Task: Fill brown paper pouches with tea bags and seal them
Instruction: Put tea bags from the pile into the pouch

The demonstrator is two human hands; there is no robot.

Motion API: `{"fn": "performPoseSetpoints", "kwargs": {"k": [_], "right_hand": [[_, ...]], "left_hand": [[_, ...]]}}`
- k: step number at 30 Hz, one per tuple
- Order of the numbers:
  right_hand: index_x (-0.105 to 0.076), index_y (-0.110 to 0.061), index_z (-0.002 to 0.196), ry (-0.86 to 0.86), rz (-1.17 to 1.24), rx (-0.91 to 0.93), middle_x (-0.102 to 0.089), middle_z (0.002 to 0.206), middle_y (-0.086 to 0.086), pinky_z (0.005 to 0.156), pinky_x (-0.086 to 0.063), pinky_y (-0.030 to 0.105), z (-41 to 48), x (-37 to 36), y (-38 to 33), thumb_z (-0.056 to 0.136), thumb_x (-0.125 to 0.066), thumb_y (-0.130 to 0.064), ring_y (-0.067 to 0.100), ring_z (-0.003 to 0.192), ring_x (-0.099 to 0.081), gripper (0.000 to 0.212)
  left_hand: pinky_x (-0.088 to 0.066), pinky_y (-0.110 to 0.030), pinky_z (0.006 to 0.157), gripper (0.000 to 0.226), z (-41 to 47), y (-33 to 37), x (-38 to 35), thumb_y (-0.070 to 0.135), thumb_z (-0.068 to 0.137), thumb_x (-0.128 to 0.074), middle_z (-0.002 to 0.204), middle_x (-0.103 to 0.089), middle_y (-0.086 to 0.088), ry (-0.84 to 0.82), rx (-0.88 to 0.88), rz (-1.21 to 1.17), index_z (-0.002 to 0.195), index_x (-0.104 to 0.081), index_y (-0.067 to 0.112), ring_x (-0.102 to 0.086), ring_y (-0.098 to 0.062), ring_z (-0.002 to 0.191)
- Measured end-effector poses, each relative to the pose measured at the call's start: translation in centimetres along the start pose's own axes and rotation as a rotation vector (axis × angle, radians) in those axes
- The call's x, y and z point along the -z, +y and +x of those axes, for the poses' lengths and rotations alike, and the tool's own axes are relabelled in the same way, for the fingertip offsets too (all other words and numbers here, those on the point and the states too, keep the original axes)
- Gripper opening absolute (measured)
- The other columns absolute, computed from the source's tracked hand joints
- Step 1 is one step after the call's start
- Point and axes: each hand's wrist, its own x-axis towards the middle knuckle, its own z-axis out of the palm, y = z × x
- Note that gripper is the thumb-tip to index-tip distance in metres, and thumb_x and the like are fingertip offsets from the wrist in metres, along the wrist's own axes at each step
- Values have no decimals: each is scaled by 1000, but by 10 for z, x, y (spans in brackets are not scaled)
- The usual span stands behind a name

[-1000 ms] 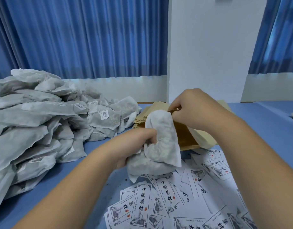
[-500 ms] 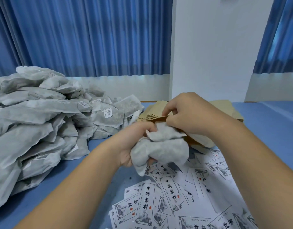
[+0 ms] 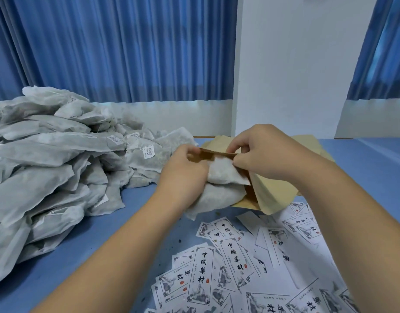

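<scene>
A folded white tea bag sits partly inside the open mouth of a brown paper pouch in the middle of the blue table. My left hand curls round the tea bag's left side and pinches the pouch's rim. My right hand pinches the rim on the other side and holds the mouth apart. The tea bag's lower half bulges out below the pouch.
A big heap of white tea bags fills the left of the table. Flat brown pouches lie stacked behind my hands. Several printed paper labels are scattered at the front right. Blue curtains and a white wall close the back.
The crumpled tea bag has gone from in front of the pouch into its mouth. My left hand has risen to the rim, and both hands now spread the opening.
</scene>
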Motion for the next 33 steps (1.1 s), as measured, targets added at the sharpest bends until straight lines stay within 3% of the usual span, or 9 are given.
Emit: {"fn": "performPoseSetpoints", "kwargs": {"k": [3, 7, 13, 18, 22, 24, 26, 28, 33], "right_hand": [[-69, -33, 80, 7, 18, 12, -49, 56, -9, 49, -30, 21, 0, -1, -3, 76, -58, -13, 6, 56, -45, 23], [-71, -28, 77, 50, 32, -18, -49, 54, -11, 48, -30, 20, 0, -4, -4, 76, -56, -12, 6, 56, -46, 21], [-75, -20, 80, 125, 93, -125, -53, 56, -7, 49, -32, 23, 5, -3, 2, 75, -52, -9, 11, 55, -46, 26], [-75, -23, 80, 193, 144, -165, -60, 63, -10, 50, -36, 22, 5, 6, 11, 76, -54, -8, 9, 61, -53, 26], [-75, -24, 80, 119, 180, -114, -56, 58, -12, 51, -33, 20, 2, 10, 10, 76, -56, -9, 5, 58, -49, 25], [-75, -22, 80, 79, 177, -65, -57, 54, -14, 52, -33, 19, 1, 9, 4, 76, -56, -9, 2, 56, -49, 23], [-75, -21, 79, 57, 188, -15, -56, 50, -20, 52, -36, 19, 1, 9, -4, 77, -55, -9, -3, 51, -50, 23], [-75, -19, 80, 40, 202, 35, -54, 48, -25, 49, -38, 14, -1, 8, -12, 78, -55, -8, -8, 48, -50, 23], [-74, -20, 76, -4, 184, 84, -55, 48, -23, 41, -36, 7, -5, 3, -25, 79, -54, -9, -6, 48, -51, 22]], "left_hand": [[-44, -30, 65, 16, -2, -1, -4, 13, 85, -57, 76, -65, 5, 55, -45, -50, 80, -65, 26, -58, -17, 69], [-55, -45, 76, 11, -7, 5, -5, 22, 84, -58, 84, -71, -4, 58, 134, -254, 84, -68, 17, -67, -26, 84], [-44, -29, 56, 28, -25, 22, -9, 28, 59, -49, 77, -68, 2, -104, -16, -359, 78, -69, 22, -61, -20, 79], [-51, -34, 88, 44, -27, 19, -5, 17, 68, -54, 113, -63, -8, -437, -348, -147, 110, -64, 27, -59, -20, 108], [-42, -36, 106, 60, -24, 11, -6, 21, 75, -71, 130, -51, 1, -395, -446, 101, 133, -56, 20, -50, -13, 124], [-44, -30, 98, 40, -24, 7, -9, 19, 84, -72, 117, -57, 3, -312, -549, 238, 123, -63, 17, -54, -11, 112], [-41, -25, 80, 8, -25, 6, -10, 24, 87, -66, 89, -54, 13, -196, -658, 397, 90, -65, 31, -53, -12, 91], [-38, -30, 69, 30, -26, 3, -12, 29, 88, -60, 73, -44, 13, -109, -668, 496, 66, -42, 36, -47, -15, 78], [-42, -35, 64, 17, -22, -5, -14, 14, 85, -53, 79, -51, -2, -67, -585, 537, 73, -44, 23, -54, -31, 81]]}}
